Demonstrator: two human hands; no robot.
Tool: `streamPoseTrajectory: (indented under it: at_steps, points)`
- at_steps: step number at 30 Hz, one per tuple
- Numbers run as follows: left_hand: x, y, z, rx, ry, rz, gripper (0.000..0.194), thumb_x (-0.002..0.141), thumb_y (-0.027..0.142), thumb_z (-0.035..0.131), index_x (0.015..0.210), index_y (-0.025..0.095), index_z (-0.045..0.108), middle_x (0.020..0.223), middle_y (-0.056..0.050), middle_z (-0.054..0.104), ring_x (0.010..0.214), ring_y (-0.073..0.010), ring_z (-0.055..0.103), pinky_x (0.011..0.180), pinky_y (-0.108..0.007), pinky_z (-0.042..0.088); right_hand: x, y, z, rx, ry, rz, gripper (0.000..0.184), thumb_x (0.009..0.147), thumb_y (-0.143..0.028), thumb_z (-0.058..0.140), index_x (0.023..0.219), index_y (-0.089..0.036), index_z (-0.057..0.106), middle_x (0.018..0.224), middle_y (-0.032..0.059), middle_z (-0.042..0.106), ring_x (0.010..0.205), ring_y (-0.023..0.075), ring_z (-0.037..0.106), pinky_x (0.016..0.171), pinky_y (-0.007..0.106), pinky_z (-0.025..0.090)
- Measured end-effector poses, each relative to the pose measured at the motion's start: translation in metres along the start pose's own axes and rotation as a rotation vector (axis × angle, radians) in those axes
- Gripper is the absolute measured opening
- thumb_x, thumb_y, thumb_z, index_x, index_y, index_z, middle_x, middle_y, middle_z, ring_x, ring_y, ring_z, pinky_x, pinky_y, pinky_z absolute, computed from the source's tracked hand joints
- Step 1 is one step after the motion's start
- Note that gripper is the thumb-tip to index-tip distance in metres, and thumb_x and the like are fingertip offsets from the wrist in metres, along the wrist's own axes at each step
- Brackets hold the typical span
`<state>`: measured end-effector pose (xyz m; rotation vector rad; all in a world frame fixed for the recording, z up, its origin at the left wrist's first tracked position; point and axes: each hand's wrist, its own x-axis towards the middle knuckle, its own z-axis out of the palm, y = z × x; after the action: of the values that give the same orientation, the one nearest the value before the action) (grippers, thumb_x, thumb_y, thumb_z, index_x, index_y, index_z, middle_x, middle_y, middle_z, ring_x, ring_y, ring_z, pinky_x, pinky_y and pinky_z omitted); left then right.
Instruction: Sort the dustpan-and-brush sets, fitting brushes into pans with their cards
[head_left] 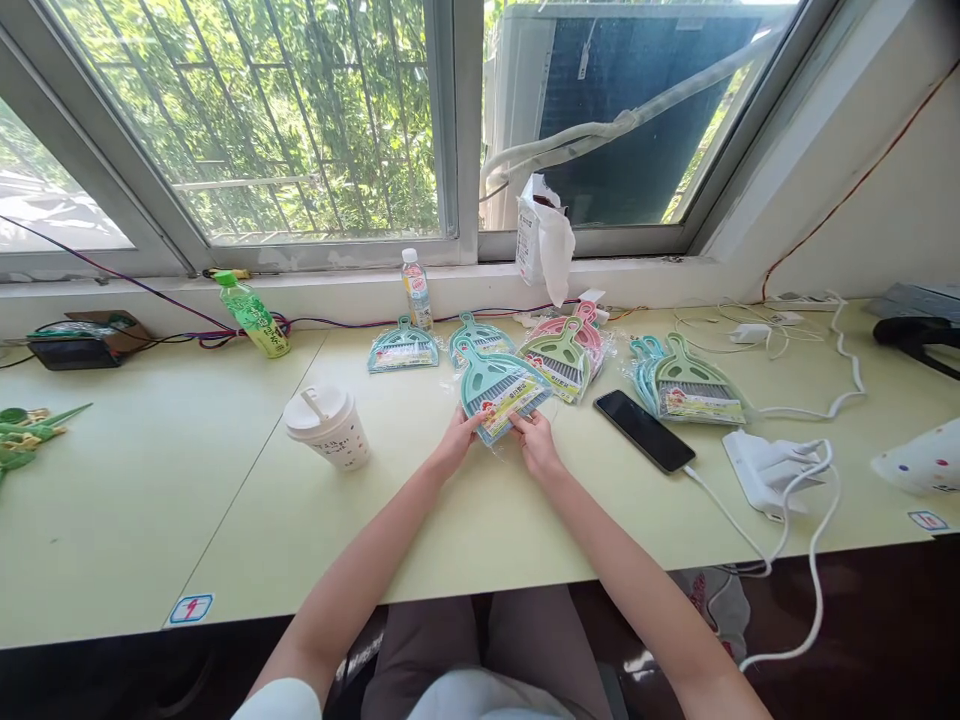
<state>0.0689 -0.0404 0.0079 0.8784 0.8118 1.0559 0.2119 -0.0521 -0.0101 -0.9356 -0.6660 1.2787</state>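
Note:
Both of my hands grip a blue mini dustpan and brush set (499,388) in clear wrapping, raised over the table and tilted. My left hand (456,440) pinches its lower left edge; my right hand (536,440) pinches the lower right edge. Behind it lie two more blue sets, one at the left (403,348) and one partly covered (481,340). Green and pink sets overlap just to the right, a green set (559,358) in front of a pink set (592,335). Farther right a green set (694,385) rests against blue ones.
A white lidded cup (328,428) stands left of my hands. To the right are a black phone (643,430) on a cable and a white power strip (765,470). A green bottle (255,315) and a clear bottle (416,290) stand near the sill, with a tissue pack (541,238).

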Motion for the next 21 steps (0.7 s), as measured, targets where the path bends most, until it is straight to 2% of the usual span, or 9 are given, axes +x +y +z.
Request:
streamPoseTrajectory:
  at_steps: [4,9,12,15,17,19,21]
  points:
    - [0.003,-0.004,-0.004,0.085,0.102,-0.073,0.046,0.073,0.024,0.068,0.115,0.018,0.051,0.112,-0.012,0.064,0.092,-0.0255,0.065,0.085,-0.044,0.052,0.000,0.001,0.003,-0.069,0.034,0.005,0.033,0.066,-0.028,0.075,0.093,-0.018,0.059,0.095,0.0057,0.070,0.093,0.0224,0.067,0.082,0.037,0.058]
    - [0.006,0.001,-0.012,0.110,0.102,-0.057,0.060,0.071,0.024,0.069,0.124,0.023,0.042,0.111,-0.010,0.064,0.086,-0.0248,0.067,0.082,-0.046,0.053,0.008,-0.010,-0.003,-0.160,-0.048,0.133,0.031,0.066,-0.031,0.077,0.088,-0.016,0.062,0.084,0.0074,0.072,0.075,0.0203,0.070,0.071,0.033,0.060]
    - [0.006,0.008,-0.017,0.101,0.054,-0.030,0.067,0.071,0.022,0.069,0.130,0.027,0.036,0.118,-0.009,0.061,0.087,-0.0239,0.067,0.082,-0.044,0.054,0.012,-0.017,-0.007,-0.244,-0.093,0.189,0.029,0.066,-0.039,0.077,0.075,-0.015,0.064,0.070,0.0090,0.071,0.065,0.0212,0.070,0.063,0.032,0.060]
    - [0.006,0.013,-0.024,0.035,-0.025,-0.056,0.068,0.074,0.020,0.065,0.133,0.028,0.033,0.123,-0.009,0.058,0.091,-0.0250,0.067,0.081,-0.044,0.055,0.011,-0.022,-0.010,-0.317,-0.130,0.188,0.032,0.066,-0.045,0.076,0.066,-0.015,0.065,0.064,0.0104,0.070,0.062,0.0221,0.069,0.059,0.032,0.059]
    - [0.007,0.016,-0.030,-0.034,-0.030,-0.080,0.068,0.075,0.017,0.063,0.134,0.028,0.032,0.123,-0.008,0.058,0.093,-0.0259,0.066,0.081,-0.045,0.056,0.009,-0.025,-0.012,-0.361,-0.107,0.064,0.032,0.067,-0.047,0.073,0.067,-0.015,0.065,0.062,0.0085,0.068,0.057,0.0211,0.067,0.059,0.034,0.058]
    - [0.010,0.019,-0.036,-0.101,-0.017,-0.106,0.063,0.076,0.017,0.061,0.133,0.022,0.035,0.120,-0.010,0.060,0.095,-0.0269,0.066,0.081,-0.043,0.057,0.007,-0.028,-0.014,-0.413,-0.033,-0.175,0.028,0.074,-0.046,0.067,0.075,-0.018,0.067,0.068,0.0062,0.068,0.060,0.0200,0.067,0.066,0.037,0.058]
    - [0.013,0.023,-0.043,-0.158,0.007,-0.124,0.055,0.077,0.017,0.059,0.129,0.014,0.042,0.115,-0.014,0.063,0.097,-0.0276,0.065,0.080,-0.041,0.057,0.007,-0.033,-0.016,-0.510,0.027,-0.439,0.023,0.082,-0.040,0.057,0.090,-0.022,0.068,0.092,0.0063,0.068,0.083,0.0208,0.067,0.085,0.041,0.053]
